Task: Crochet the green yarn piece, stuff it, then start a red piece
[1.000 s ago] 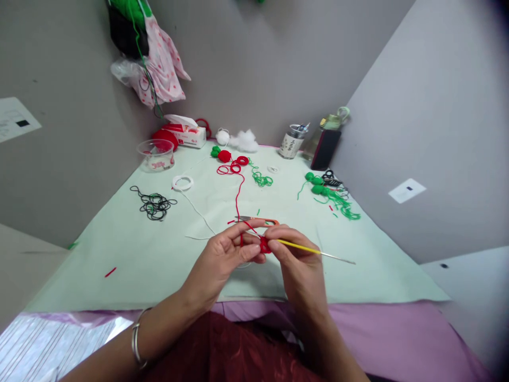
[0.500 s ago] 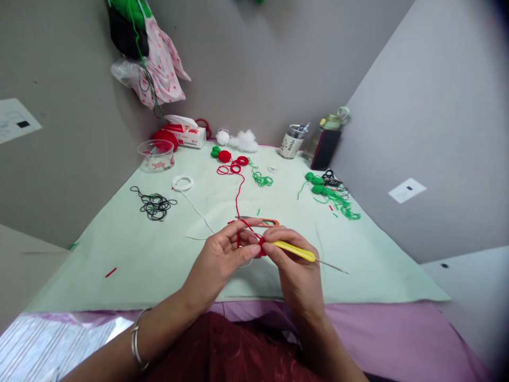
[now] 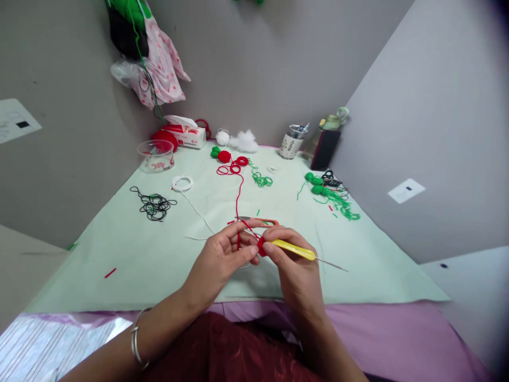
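Observation:
My left hand (image 3: 228, 252) is closed on a small red crocheted piece (image 3: 262, 246), its thumb on the left side of the piece. Red yarn (image 3: 237, 199) runs from the back of the table over the left fingers to the piece. Between thumb and fingers, my right hand (image 3: 296, 265) grips a yellow-handled crochet hook (image 3: 294, 249); its bare metal end points right, and its other end is hidden at the red piece. Scissors with orange handles (image 3: 271, 223) lie just beyond the hands, partly covered by the left fingers.
Black cord (image 3: 154, 204), a white ring (image 3: 182, 184) and a clear bowl (image 3: 158, 157) are on the left. Near the back wall stand a tissue box (image 3: 191, 136) and a pen holder (image 3: 291, 143). Green yarn pieces (image 3: 338, 200) lie at the right, before a phone (image 3: 325, 150).
Both hands stay in nearly the same place. The left fingertips have shifted slightly at the red piece, and more of it shows between the hands.

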A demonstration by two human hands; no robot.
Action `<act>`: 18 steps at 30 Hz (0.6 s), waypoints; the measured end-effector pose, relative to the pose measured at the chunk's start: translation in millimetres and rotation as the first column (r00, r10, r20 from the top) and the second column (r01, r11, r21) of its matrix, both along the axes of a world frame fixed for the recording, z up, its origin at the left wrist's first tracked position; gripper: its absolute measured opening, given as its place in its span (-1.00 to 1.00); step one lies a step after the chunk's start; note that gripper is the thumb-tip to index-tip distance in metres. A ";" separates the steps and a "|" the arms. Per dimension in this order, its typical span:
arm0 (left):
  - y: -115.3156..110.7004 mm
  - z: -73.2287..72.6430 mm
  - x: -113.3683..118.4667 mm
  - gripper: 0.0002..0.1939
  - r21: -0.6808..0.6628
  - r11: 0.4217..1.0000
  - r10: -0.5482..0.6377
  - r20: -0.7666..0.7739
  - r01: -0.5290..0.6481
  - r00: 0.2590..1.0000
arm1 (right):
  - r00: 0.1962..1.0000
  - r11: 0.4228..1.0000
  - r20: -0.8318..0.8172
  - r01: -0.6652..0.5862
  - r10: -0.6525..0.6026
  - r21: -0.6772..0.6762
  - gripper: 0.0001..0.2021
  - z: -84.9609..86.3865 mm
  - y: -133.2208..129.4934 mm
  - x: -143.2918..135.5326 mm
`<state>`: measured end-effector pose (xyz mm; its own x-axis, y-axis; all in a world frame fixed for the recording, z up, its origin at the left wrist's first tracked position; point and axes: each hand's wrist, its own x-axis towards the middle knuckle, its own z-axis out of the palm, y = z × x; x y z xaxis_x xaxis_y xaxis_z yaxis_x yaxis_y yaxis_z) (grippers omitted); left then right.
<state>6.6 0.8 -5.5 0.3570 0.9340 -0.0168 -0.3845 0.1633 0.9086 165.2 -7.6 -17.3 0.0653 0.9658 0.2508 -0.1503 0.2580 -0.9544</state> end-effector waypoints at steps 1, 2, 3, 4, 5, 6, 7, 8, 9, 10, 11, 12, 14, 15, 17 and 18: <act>0.1 -0.3 -0.2 -0.65 0.016 1.000 0.013 -0.014 -0.013 1.000 | 1.000 1.000 0.012 0.004 -0.004 0.014 -0.94 1.1 -0.2 -0.5; 0.2 -0.5 -0.6 -0.67 0.027 0.999 0.021 -0.023 -0.021 1.000 | 1.000 1.000 0.014 0.006 -0.006 0.022 -0.94 2.1 -0.4 -1.0; 0.4 -0.6 -1.1 -0.69 0.034 0.999 0.023 -0.029 -0.022 0.999 | 1.000 1.000 0.010 0.003 -0.004 0.022 -0.94 2.9 -0.4 -1.5; 0.6 -0.4 -1.6 -0.69 0.035 0.999 0.022 -0.030 -0.021 0.999 | 1.000 1.000 0.003 -0.001 0.001 0.015 -0.94 3.5 -0.4 -2.0; 0.7 0.0 -2.1 -0.69 0.030 0.999 0.014 -0.030 -0.013 0.999 | 1.000 1.000 -0.005 -0.009 0.009 0.004 -0.93 3.8 -0.4 -2.3; 0.8 0.6 -2.4 -0.67 0.024 1.000 0.001 -0.031 0.000 1.000 | 1.000 1.000 -0.016 -0.019 0.019 -0.009 -0.93 3.9 -0.5 -2.4; 1.0 1.3 -2.5 -0.65 0.023 1.000 -0.014 -0.033 0.015 0.999 | 0.999 0.999 -0.028 -0.032 0.032 -0.021 -0.94 3.8 -0.7 -2.5; 1.2 2.0 -2.6 -0.62 0.026 0.999 -0.028 -0.032 0.029 0.999 | 0.998 0.998 -0.041 -0.047 0.045 -0.031 -0.94 3.6 -0.8 -2.4; 1.5 2.6 -2.8 -0.61 0.031 0.999 -0.040 -0.031 0.041 0.999 | 0.997 0.997 -0.054 -0.058 0.056 -0.041 -0.94 3.5 -0.9 -2.2; 2.0 3.0 -3.0 -0.59 0.033 0.998 -0.053 -0.030 0.054 0.998 | 0.996 0.997 -0.068 -0.065 0.062 -0.050 -0.94 3.3 -0.8 -2.0; 2.7 3.4 -3.5 -0.59 0.029 0.997 -0.066 -0.027 0.067 0.997 | 0.994 0.996 -0.084 -0.072 0.067 -0.060 -0.94 3.4 -0.6 -1.9; 3.5 3.6 -4.3 -0.60 0.017 0.997 -0.079 -0.020 0.079 0.997 | 0.992 0.994 -0.103 -0.078 0.071 -0.071 -0.94 3.5 -0.1 -1.8; 5.2 4.4 -6.2 -0.64 -0.018 0.995 -0.095 -0.009 0.095 0.995 | 0.985 0.990 -0.152 -0.100 0.084 -0.096 -0.92 3.9 1.2 -1.7; 5.9 5.0 -7.1 -0.66 -0.029 0.995 -0.095 -0.007 0.095 0.995 | 0.980 0.988 -0.175 -0.110 0.090 -0.107 -0.92 4.1 1.9 -1.8; 7.1 6.6 -8.2 -0.67 -0.030 0.995 -0.092 -0.009 0.092 0.996 | 0.976 0.986 -0.198 -0.114 0.088 -0.122 -0.90 4.0 2.8 -1.9; 7.6 7.4 -8.4 -0.66 -0.022 0.995 -0.097 -0.017 0.097 0.995 | 0.977 0.986 -0.197 -0.109 0.083 -0.126 -0.90 3.7 3.0 -2.0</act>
